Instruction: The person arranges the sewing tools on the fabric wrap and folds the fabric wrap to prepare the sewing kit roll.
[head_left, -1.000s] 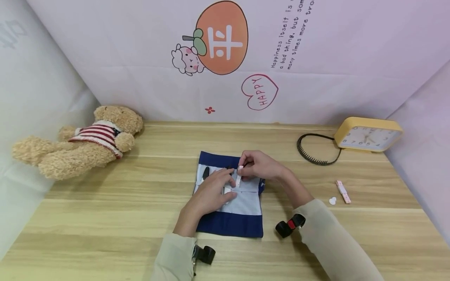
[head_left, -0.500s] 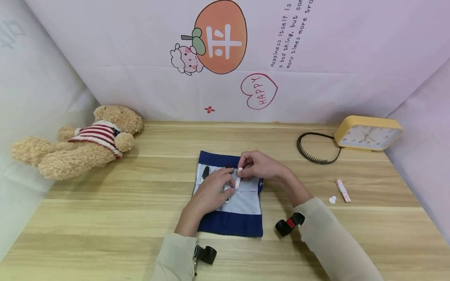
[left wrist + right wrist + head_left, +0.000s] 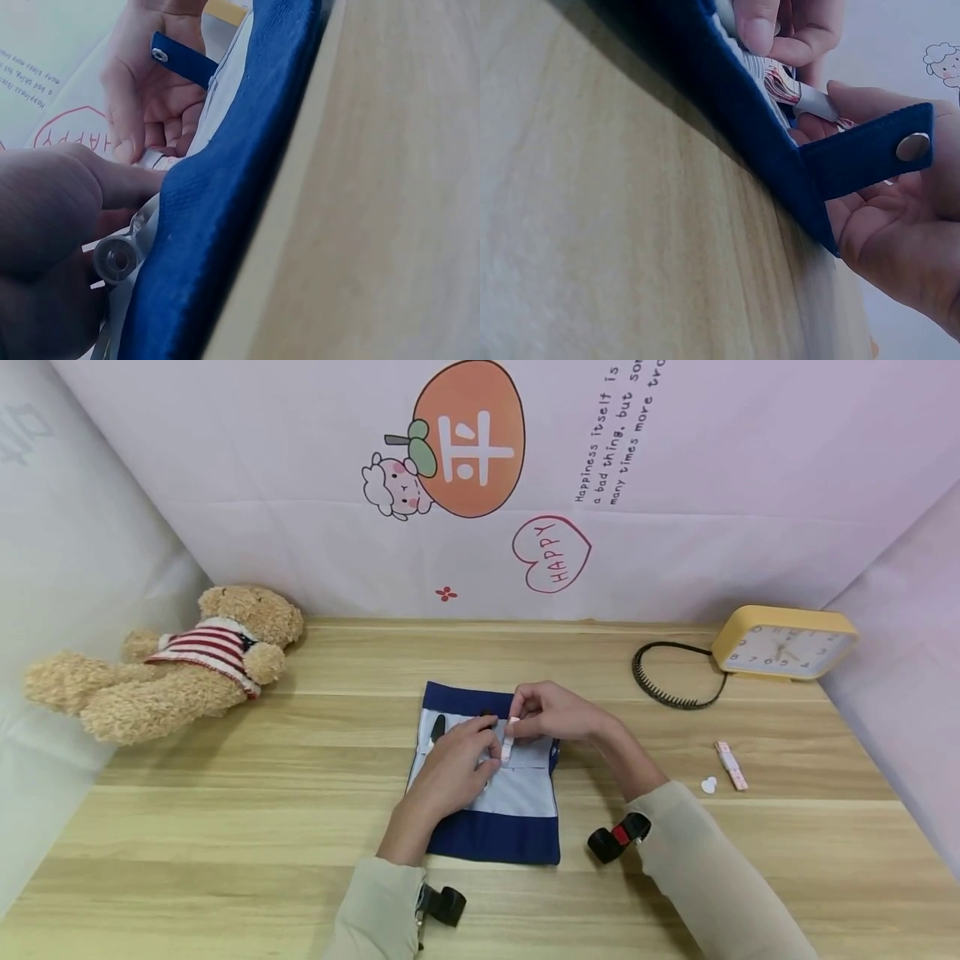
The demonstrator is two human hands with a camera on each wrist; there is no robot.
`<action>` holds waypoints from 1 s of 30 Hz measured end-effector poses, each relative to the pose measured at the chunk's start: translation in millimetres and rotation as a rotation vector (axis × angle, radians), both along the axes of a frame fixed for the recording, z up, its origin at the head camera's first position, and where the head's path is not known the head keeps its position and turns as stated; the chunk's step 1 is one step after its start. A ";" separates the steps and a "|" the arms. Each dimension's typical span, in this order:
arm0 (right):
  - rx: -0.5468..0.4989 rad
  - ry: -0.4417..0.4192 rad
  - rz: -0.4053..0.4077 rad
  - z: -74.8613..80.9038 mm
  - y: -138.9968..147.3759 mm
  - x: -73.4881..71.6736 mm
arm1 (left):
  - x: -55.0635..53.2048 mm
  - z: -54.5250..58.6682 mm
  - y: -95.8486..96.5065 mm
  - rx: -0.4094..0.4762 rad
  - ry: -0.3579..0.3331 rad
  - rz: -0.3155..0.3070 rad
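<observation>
A navy sewing pouch (image 3: 495,842) with a pale lining lies unfolded on the table. My right hand (image 3: 557,712) pinches a folded tape measure (image 3: 507,746) between thumb and fingers at its upper end. The tape's layers and white band (image 3: 817,103) show in the right wrist view; its lower end is at the lining's pocket seam. My left hand (image 3: 459,760) lies over the pouch, thumb and forefinger pinching the pocket edge beside the tape. Beneath that hand a clear ring-shaped end (image 3: 116,259) shows in the left wrist view. A black-handled tool (image 3: 438,728) sits in the left pocket.
A second folded tape measure (image 3: 731,765) and small white discs (image 3: 708,785) lie at the right. Behind them are a black toothed headband (image 3: 675,700) and a yellow clock (image 3: 786,643). A teddy bear (image 3: 187,668) lies back left. A snap strap (image 3: 870,150) sticks out from the pouch.
The left thumb has drawn up closer to the forefinger at the pocket edge. The tape measure has shifted slightly in the right hand's pinch; otherwise the scene stays much the same.
</observation>
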State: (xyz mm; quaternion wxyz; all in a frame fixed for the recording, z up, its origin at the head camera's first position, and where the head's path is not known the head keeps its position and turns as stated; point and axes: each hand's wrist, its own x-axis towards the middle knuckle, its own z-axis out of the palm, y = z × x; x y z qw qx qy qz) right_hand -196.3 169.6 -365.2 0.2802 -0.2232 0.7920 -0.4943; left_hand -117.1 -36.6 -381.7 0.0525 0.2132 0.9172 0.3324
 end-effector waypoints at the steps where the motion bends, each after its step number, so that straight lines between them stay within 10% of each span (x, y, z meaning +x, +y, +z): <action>1: -0.003 -0.005 -0.001 -0.1 0.2 0.0 | 0.7 0.0 0.7 -0.009 0.008 0.005; 30: 0.034 0.008 0.016 -0.8 -5.7 1.8 | 4.5 -2.4 6.8 -0.024 0.063 0.047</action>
